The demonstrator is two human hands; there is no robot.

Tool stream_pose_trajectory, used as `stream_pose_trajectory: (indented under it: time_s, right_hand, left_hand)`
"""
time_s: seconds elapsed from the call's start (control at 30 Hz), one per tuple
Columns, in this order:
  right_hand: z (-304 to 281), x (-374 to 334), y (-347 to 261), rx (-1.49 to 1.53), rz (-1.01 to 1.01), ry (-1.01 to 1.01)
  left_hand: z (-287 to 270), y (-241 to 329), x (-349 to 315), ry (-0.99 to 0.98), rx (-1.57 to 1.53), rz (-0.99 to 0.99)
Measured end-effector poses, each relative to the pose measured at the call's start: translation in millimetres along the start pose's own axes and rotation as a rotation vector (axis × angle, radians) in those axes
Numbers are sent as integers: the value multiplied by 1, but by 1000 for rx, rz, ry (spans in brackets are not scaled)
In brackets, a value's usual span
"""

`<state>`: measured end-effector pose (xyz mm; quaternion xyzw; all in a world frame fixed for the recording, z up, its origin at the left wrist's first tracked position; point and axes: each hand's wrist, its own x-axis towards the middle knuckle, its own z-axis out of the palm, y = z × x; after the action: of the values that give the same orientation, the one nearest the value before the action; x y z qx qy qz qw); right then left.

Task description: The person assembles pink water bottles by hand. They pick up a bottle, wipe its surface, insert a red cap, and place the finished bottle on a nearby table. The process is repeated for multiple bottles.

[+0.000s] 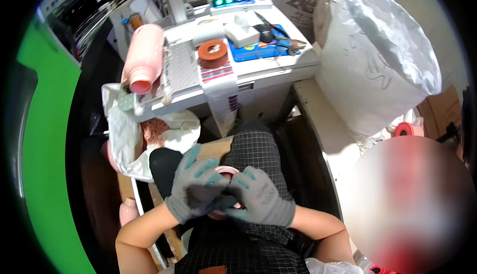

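In my lap, between my knees, is a pink bottle [227,169], mostly covered by my hands; its round rim shows above my fingers. My left hand [198,184], in a grey glove with teal fingertips, is closed on its left side, with one finger sticking up. From the right, my right hand [262,197], gloved the same way, curls its fingers round the bottle. Both hands meet in front of it, so what the fingertips touch is hidden. Another pink bottle [144,55] lies on the white machine bench ahead, its open neck toward me.
The white bench holds an orange tape roll [213,54], a printed label strip [219,87], pliers [293,44] and a blue mat [248,52]. A white bag [117,135] with pinkish bits hangs at left. A large white sack [365,65] stands right. A pink bottle [128,213] sits lower left.
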<state>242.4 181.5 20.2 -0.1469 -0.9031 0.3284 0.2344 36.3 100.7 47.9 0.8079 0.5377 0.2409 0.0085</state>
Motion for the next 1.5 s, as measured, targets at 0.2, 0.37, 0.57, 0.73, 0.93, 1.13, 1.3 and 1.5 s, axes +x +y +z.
stream_pose_trajectory:
  time_s: [0.2, 0.37, 0.57, 0.73, 0.93, 1.13, 1.3, 1.5]
  right_hand:
    - [15, 6, 6, 59, -4, 187]
    - [56, -3, 30, -143, 8, 250]
    - [103, -4, 46, -346, -65, 731]
    - [69, -9, 19, -188, 164, 156]
    - [126, -18, 43, -194, 21, 970]
    - [61, -40, 30, -22, 25, 480]
    - [13, -66, 17, 14, 59, 286]
    - [-7, -74, 37, 264, -41, 184]
  left_hand:
    - [10, -2, 11, -119, 233, -115]
    - [-7, -7, 53, -309, 375, 0]
    - [-2, -29, 73, -620, 84, 14]
    - [-6, -26, 69, -722, 167, -105]
    - [16, -2, 76, -590, 175, 113]
    - [22, 4, 66, -407, 210, 168]
    - [40, -16, 91, -398, -372, 113]
    - [146, -173, 36, 397, -975, -992]
